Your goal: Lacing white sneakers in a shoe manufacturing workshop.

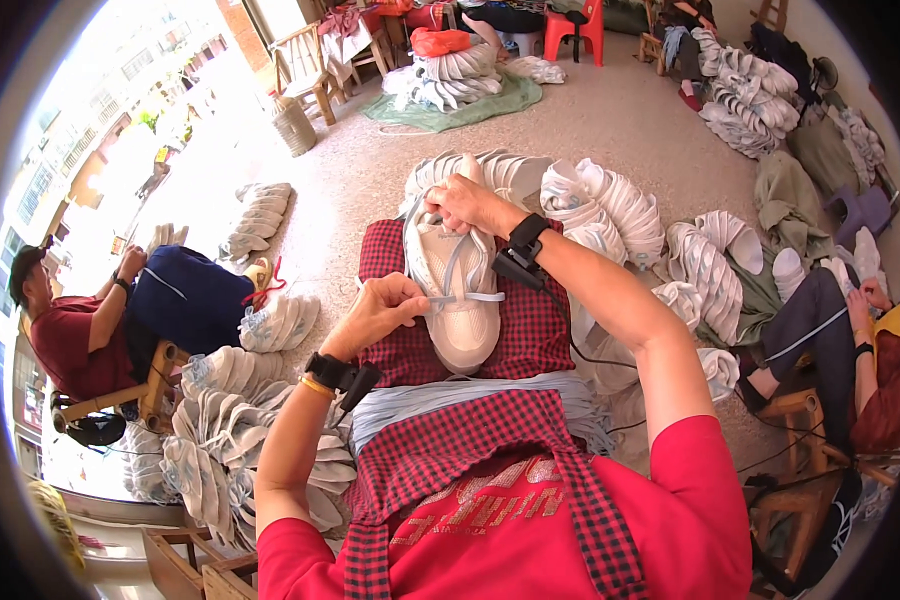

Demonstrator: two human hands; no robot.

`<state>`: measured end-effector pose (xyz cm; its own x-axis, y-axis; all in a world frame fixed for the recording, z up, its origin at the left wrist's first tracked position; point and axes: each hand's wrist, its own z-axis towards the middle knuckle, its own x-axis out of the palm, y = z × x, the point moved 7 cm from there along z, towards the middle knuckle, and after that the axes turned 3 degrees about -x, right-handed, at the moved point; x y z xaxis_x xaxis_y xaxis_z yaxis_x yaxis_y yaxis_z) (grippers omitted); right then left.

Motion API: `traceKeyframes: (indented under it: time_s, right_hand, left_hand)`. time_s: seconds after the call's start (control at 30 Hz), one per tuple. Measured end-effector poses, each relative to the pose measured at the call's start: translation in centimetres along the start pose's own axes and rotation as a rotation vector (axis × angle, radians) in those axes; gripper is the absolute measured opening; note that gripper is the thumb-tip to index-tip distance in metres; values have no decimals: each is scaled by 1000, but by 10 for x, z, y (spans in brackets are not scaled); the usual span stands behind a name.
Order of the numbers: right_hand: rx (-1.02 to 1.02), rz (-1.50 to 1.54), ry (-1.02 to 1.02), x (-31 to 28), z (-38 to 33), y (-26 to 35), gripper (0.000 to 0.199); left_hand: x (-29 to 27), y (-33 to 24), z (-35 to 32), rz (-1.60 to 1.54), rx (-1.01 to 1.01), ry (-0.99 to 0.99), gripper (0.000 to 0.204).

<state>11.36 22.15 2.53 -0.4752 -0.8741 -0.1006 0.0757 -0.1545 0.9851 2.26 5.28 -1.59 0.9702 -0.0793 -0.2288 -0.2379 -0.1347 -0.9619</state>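
Observation:
A white sneaker (pixel 463 335) lies on the red-and-black checked cloth over my lap, its toe pointing toward me. A pale blue-grey shoelace (pixel 485 297) crosses the lowest eyelet row, and one stretch runs up the tongue. My left hand (pixel 378 312) pinches the lace at the shoe's left side, thumb and forefinger pressed together. Over the upper part of the shoe, my right hand (pixel 467 208) is closed with bent fingers on the lace; its fingertips are partly hidden. Below the toe, a bundle of loose blue-grey laces (pixel 440 402) lies across my lap.
Stacked white shoes (pixel 620 205) stand ahead to the right, and a shoe heap (pixel 230 440) lies at left. Seated people work at left (pixel 80 320) and right (pixel 885 370). A green sheet (pixel 450 112) bears more shoes. Dark cables (pixel 610 360) hang by my right arm.

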Motion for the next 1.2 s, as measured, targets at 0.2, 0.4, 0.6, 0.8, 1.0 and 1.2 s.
traceKeyframes:
  time_s: [0.2, 0.4, 0.6, 0.8, 1.0, 1.2]
  right_hand:
    - [65, 74, -79, -4, 6, -14, 24]
    - [-671, -801, -466, -9, 36, 90, 32]
    - [-873, -960, -405, -10, 80, 157, 34]
    - [-638, -732, -165, -13, 37, 134, 30]
    - [-514, -617, -151, -42, -32, 96, 29]
    - [-353, 95, -162, -14, -64, 130, 27]
  left_hand:
    - [67, -80, -50, 806, 646, -341, 27]
    - [97, -35, -47, 1089, 540, -42, 34]
    - [104, -32, -28, 1137, 519, -26, 37]
    - [44, -51, -27, 490, 429, -380, 7]
    - [-1, -91, 3, 517, 451, -640, 20]
    - [-2, -79, 20, 458, 412, -539, 27]
